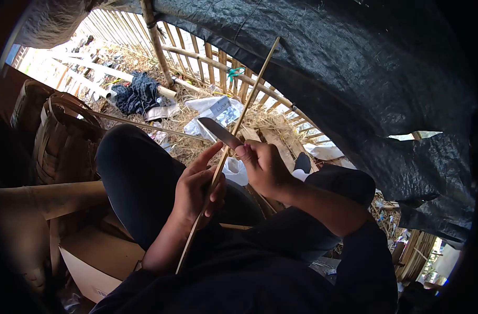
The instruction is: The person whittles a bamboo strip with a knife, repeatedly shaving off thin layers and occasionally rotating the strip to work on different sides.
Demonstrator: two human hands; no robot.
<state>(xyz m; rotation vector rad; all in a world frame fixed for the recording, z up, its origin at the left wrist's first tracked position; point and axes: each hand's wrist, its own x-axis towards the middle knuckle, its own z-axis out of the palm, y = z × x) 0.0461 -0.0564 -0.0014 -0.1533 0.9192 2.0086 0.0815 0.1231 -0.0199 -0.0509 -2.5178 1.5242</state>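
Note:
A long thin bamboo strip [253, 94] runs slanting from near my lap up toward the dark tarp. My left hand [197, 191] is closed around its lower part, with the index finger stretched toward the blade. My right hand [265, 166] grips a knife [218, 132], the thumb on the side of its blade. The blade points up and left and lies across the strip, just above my left hand. The knife's handle is hidden in my right hand.
Woven baskets [63, 136] stand at the left, above a thick bamboo pole [66, 199] and a cardboard box [100, 261]. Dark cloth [137, 94] and plastic litter lie on the straw-covered ground ahead. A bamboo fence [197, 57] and a black tarp [364, 78] border the space.

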